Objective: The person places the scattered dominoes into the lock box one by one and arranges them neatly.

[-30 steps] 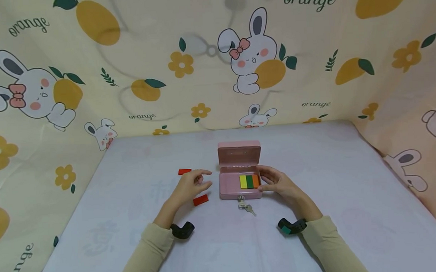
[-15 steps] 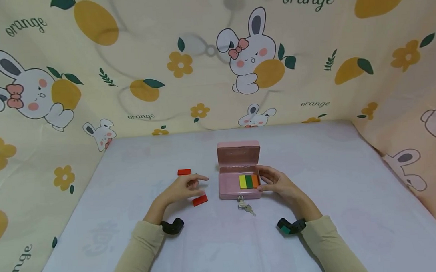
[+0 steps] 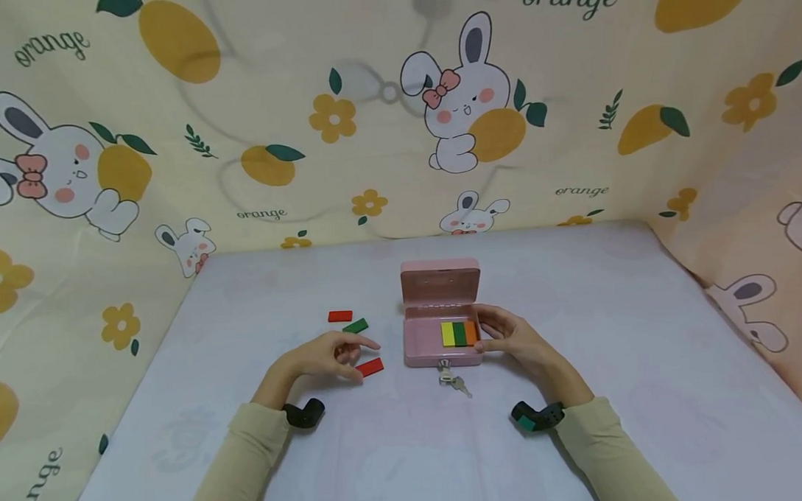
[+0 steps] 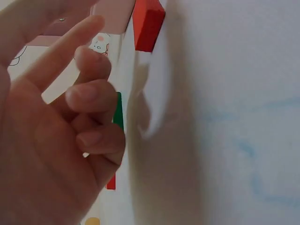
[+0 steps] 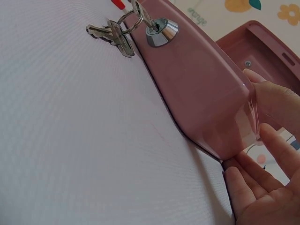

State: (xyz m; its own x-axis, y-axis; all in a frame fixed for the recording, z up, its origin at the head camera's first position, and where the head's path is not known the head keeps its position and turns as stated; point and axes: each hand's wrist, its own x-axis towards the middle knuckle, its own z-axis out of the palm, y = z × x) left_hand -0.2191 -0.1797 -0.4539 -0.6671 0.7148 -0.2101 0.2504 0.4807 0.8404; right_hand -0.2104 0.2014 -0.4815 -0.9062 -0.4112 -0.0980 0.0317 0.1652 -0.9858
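A pink metal cash box stands on the table with its lid raised. Yellow, green and orange blocks lie side by side in its right part. My left hand hovers beside a red block, index finger and thumb apart, the other fingers curled, holding nothing. Behind that hand lie a green block and another red block. My right hand holds the box's right side, thumb at the rim and fingers against the outer wall.
Keys on a ring hang from the lock on the box's front and touch the table. A pale cloth covers the table. Printed fabric walls rise behind and at both sides.
My left hand has drawn back from the box, left and toward the front, to the nearer red block. The green block behind it has come into sight. The right hand stays put.
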